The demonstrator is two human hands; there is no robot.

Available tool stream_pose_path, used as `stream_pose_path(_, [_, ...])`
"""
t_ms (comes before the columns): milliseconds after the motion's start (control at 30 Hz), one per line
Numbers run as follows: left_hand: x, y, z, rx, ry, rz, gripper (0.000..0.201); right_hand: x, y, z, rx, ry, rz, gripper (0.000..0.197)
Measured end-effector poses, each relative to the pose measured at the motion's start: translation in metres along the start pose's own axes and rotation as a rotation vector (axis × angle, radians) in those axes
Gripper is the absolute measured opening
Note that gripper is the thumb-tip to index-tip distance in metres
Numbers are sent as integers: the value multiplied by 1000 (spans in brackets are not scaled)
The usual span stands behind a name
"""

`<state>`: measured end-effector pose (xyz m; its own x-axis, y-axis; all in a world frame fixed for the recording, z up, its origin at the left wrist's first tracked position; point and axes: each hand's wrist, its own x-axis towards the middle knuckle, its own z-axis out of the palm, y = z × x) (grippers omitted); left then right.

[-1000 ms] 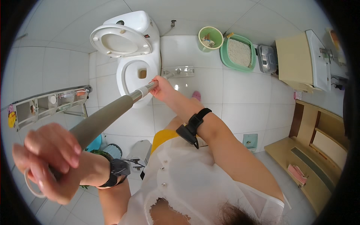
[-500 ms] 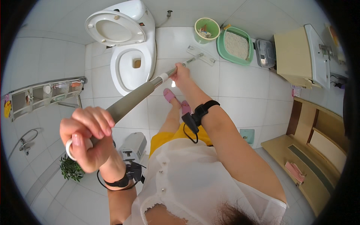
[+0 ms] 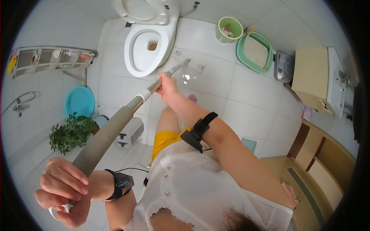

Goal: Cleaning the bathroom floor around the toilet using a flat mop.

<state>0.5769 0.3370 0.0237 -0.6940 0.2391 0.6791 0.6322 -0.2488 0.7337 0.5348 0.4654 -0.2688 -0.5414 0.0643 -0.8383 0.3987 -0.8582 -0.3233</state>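
Observation:
A flat mop with a grey sleeve and metal pole runs slantwise from lower left to the floor ahead of me. My left hand is closed round the top of its handle, by a white end loop. My right hand grips the metal pole farther down, below a white collar. The pale mop head is blurred and lies on the white tiled floor, just right of the toilet. The toilet's lid is up. Bright wet-looking reflections show beside the mop head.
A green bin, a green litter tray and a grey box line the far wall. At right stand a washbasin cabinet and a wooden unit. A blue basin, leafy plant and wall rack are left.
Both hands and the mop handle have shifted left, the left hand also lower. The mop head has moved nearer the toilet. With the view turned, the blue basin now shows.

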Motion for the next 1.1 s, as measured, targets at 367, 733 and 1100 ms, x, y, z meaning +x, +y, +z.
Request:
stream_pose_path(367, [-18,9,13,335,626,-288,24,24,34,0,-296,-83,113,19])
stream_pose_path(733, [-29,53,-76,171,493,-125,20,-34,72,11,-162,-120,207,18])
stream_pose_path(1100, [-76,-13,-96,-86,260,-292,22,3,59,-20,-508,143,148,22])
